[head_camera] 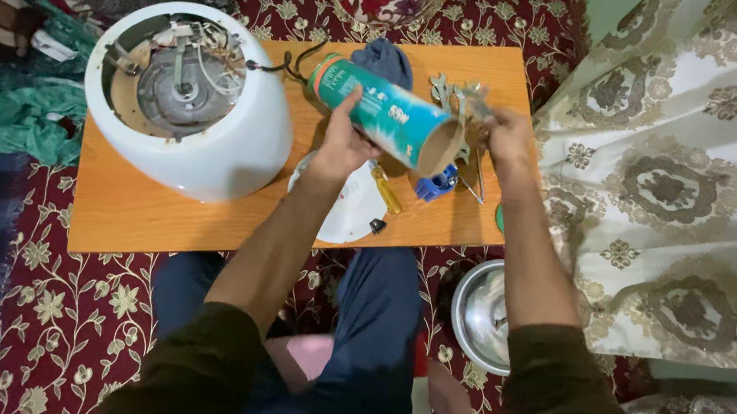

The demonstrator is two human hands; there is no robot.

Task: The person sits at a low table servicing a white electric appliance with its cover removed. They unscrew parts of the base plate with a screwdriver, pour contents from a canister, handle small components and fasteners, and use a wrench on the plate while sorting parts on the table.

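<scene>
Green cylindrical can (386, 113) lay tilted just above the centre of the frame, over the wooden board (148, 205), its open cardboard-coloured end turned toward the lower right. Nearest the camera, at the bottom of the frame, were dark sleeves and blue trousers, with a steel bowl (476, 316) on the red patterned carpet (75, 310) right of centre. Farther up, the left hand (342, 144) had its fingers curled around the can's middle from below, gripping it. The right hand (501, 137) was at the can's open end, fingers closed on thin metal tools (472, 99) whose kind could not be told. Under the hands lay a white round lid (351, 209), a yellow-handled screwdriver (387, 190) and a small blue part (436, 186). In the upper left of the frame a white appliance shell (204, 145) rested on the board, its open base showing wires and a metal disc. Behind the can lay a blue cloth (387, 58), and a cream patterned curtain (709, 178) filled the right side.
</scene>
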